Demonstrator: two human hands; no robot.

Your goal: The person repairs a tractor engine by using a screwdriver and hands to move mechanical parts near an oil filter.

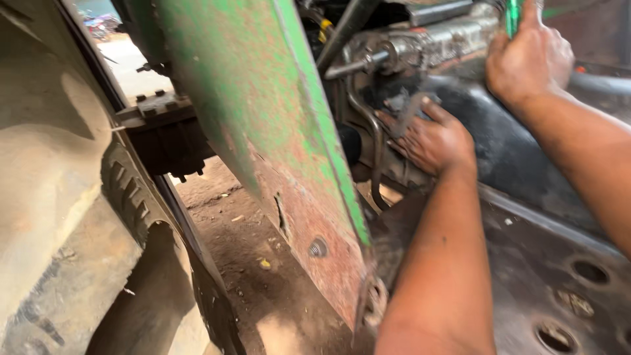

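Note:
My left hand (430, 138) reaches into a greasy engine area, its fingers spread against dark metal parts and a curved steel pipe (376, 148). Whether it grips anything there I cannot tell. My right hand (529, 59) is higher at the top right, closed around a green tool handle (513, 16) that points up out of the picture. Both forearms come in from the lower right. A grey engine block (437, 39) with a bolt stub lies behind the hands.
A worn green and rusty sheet-metal panel (276, 151) slants down the middle, left of the hands. A big dusty tyre (52, 197) fills the left. Bare dirt ground (243, 250) shows between. A dark steel plate with round holes (559, 289) lies at the lower right.

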